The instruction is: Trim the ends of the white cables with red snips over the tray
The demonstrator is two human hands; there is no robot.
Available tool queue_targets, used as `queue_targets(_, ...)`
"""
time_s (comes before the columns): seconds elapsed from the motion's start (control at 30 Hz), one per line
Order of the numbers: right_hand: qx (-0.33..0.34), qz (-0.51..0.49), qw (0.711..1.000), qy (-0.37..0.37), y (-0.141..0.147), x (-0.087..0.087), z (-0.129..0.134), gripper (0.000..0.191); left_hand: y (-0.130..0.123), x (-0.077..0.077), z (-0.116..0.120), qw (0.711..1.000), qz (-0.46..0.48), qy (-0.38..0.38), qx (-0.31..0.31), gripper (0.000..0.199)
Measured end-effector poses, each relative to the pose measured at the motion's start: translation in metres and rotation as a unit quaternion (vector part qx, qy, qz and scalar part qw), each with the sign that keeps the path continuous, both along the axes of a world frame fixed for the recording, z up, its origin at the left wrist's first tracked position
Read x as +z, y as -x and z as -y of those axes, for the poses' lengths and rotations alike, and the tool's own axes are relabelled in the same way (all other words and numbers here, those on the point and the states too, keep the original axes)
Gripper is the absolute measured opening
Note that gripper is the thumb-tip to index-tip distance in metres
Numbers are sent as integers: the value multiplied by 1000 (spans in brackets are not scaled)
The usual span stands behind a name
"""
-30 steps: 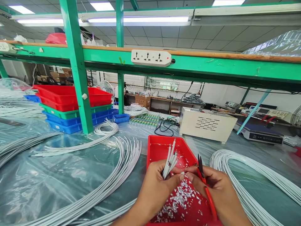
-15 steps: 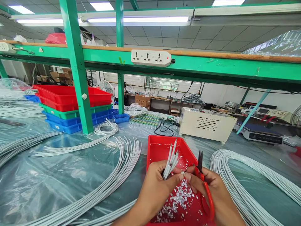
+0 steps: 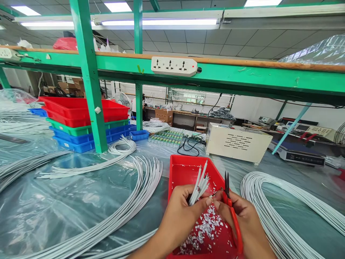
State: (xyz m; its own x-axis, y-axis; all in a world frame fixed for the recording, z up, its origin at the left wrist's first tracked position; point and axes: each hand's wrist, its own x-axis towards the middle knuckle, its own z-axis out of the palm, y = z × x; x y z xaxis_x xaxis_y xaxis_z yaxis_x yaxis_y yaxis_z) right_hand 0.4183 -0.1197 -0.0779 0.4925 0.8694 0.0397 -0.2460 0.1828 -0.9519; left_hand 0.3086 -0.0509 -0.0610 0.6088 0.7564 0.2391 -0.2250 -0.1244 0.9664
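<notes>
My left hand [image 3: 185, 210] is closed round a bundle of white cables [image 3: 198, 185], their cut ends fanning upward. Thumb and forefinger of that hand pinch one cable end, where the fingertips of my right hand [image 3: 242, 212] meet it. Red-handled scissors [image 3: 232, 212] rest in my right hand, dark blades pointing up and slightly apart. Beneath both hands is a red tray [image 3: 182, 171], its floor strewn with silvery foil scraps [image 3: 207, 225]. What exactly the right fingertips pinch is too small to make out.
Coiled white cables lie left [image 3: 145, 194] and right [image 3: 269, 205] of the tray. A beige metal box [image 3: 237, 144] stands behind it. Stacked trays [image 3: 81, 124] sit by a green post [image 3: 93, 90] at left. A shelf beam with a power strip [image 3: 174, 66] crosses overhead.
The cable bundle tilts a little further right in my left hand. My right hand has turned slightly, and the scissors' blades have shifted a bit left.
</notes>
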Motion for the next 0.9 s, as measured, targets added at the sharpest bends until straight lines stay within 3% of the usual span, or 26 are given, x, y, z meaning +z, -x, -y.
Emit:
queue_targets(0.13,-13,104,994,-28,-5,-9,-1,17,1,1,-3,1000,18,7,-2,18)
queue_targets(0.3,-92,109,989,-47,0,-7,-2,20,0,-2,-4,1000,5,-3,4,18)
queue_targets(0.47,-115,178,976,-42,2,-8,-1,17,0,-3,-2,1000,15,3,-19,18)
queue_targets(0.7,-124,198,972,-37,-1,-11,-1,13,-1,-4,3,999,-15,-32,11,10)
queue_targets(0.9,-108,186,976,-19,1,-10,-1,13,-1,-2,9,992,-40,-89,77,9)
